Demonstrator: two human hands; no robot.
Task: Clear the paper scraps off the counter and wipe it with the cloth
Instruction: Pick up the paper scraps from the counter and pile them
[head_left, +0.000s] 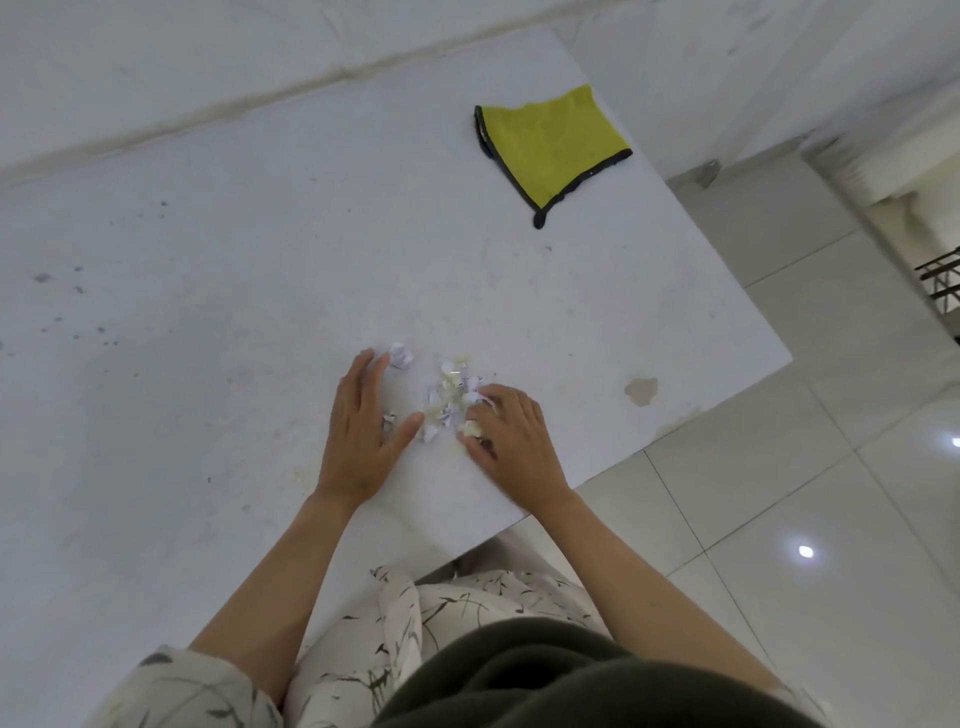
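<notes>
I see my left hand (363, 436) lying flat with straight fingers on the pale grey stone counter (218, 291), at 9 o'clock of the small pile of crumpled white and yellowish paper scraps (448, 399). My right hand (511, 436) curls its fingers round scraps at the pile's 3 o'clock side. The yellow black-edged square cloth (551, 150) lies well apart at 1 o'clock, near the counter's right edge; bare counter spreads toward 9 o'clock
</notes>
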